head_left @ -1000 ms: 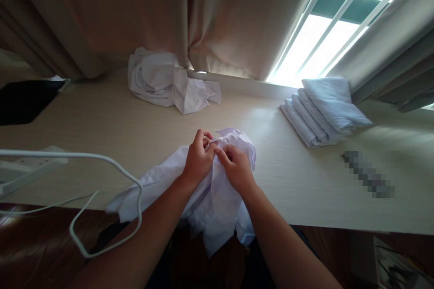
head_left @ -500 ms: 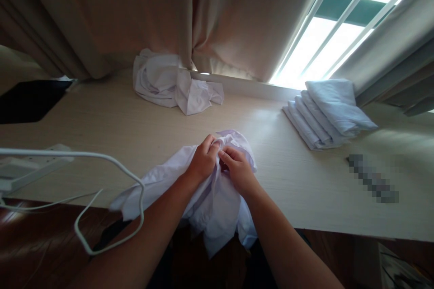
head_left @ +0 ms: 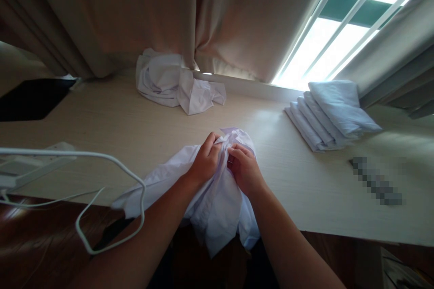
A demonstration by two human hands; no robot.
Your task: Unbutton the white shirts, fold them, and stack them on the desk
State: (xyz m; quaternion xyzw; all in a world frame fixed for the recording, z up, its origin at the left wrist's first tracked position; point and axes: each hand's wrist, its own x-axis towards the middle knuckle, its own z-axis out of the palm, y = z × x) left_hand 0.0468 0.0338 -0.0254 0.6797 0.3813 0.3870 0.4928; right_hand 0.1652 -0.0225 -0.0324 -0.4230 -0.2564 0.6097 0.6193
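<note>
A white shirt (head_left: 217,210) lies bunched at the table's near edge, with its lower part hanging over. Its collar end is gathered at the top, between my hands. My left hand (head_left: 209,156) is closed on the fabric near the collar. Just to its right, my right hand (head_left: 244,167) pinches the shirt's front between thumb and fingers. What lies under the fingertips is too small to make out.
Folded white garments (head_left: 334,115) are stacked at the right, near the window. A crumpled white garment (head_left: 166,79) lies by the curtain (head_left: 145,13). A white cable (head_left: 101,154) loops from a power strip (head_left: 37,165) at left. A blurred dark object (head_left: 376,180) lies right.
My right hand has moved slightly right, away from my left, and the fingertips have shifted on the shirt. The fabric between the hands looks a little more spread. The whole view has shifted slightly.
</note>
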